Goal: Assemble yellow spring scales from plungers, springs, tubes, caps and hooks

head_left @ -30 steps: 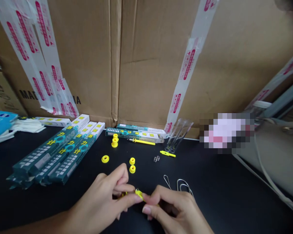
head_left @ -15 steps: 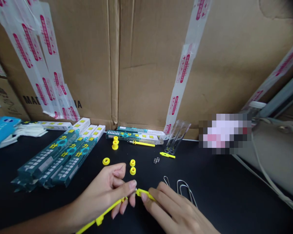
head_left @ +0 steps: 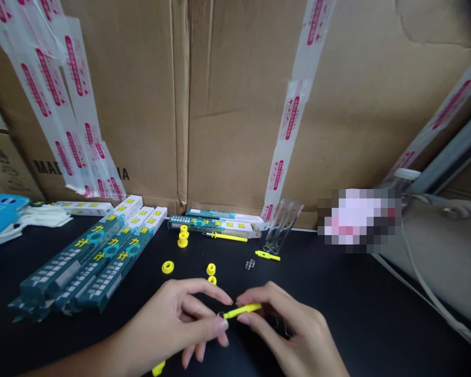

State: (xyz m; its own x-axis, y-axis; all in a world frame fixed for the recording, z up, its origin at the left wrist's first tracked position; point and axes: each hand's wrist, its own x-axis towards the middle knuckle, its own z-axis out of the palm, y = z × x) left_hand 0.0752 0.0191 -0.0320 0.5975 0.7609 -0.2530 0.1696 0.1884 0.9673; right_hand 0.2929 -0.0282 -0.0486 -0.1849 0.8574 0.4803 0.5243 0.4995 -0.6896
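Observation:
Between thumb and fingers, my left hand [head_left: 192,317] pinches the end of a small metal spring [head_left: 220,314]. A yellow plastic rod [head_left: 159,368] sticks out below that hand, most of it hidden. My right hand [head_left: 294,319] is closed on a short yellow plastic piece [head_left: 245,310], its left tip touching the spring. Two yellow collars [head_left: 211,269] lie just beyond my fingers, the nearer partly covered. To their left is a yellow ring [head_left: 167,267]. Bent metal wires [head_left: 277,323] are mostly hidden behind my right hand.
Long dark green boxes [head_left: 98,262] lie at left. Further back are stacked yellow collars [head_left: 183,238], a yellow rod [head_left: 230,237], clear tubes [head_left: 282,230], small springs [head_left: 250,264] and another slotted yellow piece [head_left: 267,255]. A large cardboard box [head_left: 235,104] walls the back.
My right hand has turned and lifted the short yellow piece, now tilted up to the right. The yellow rod below my left hand shows less. The view has shifted slightly.

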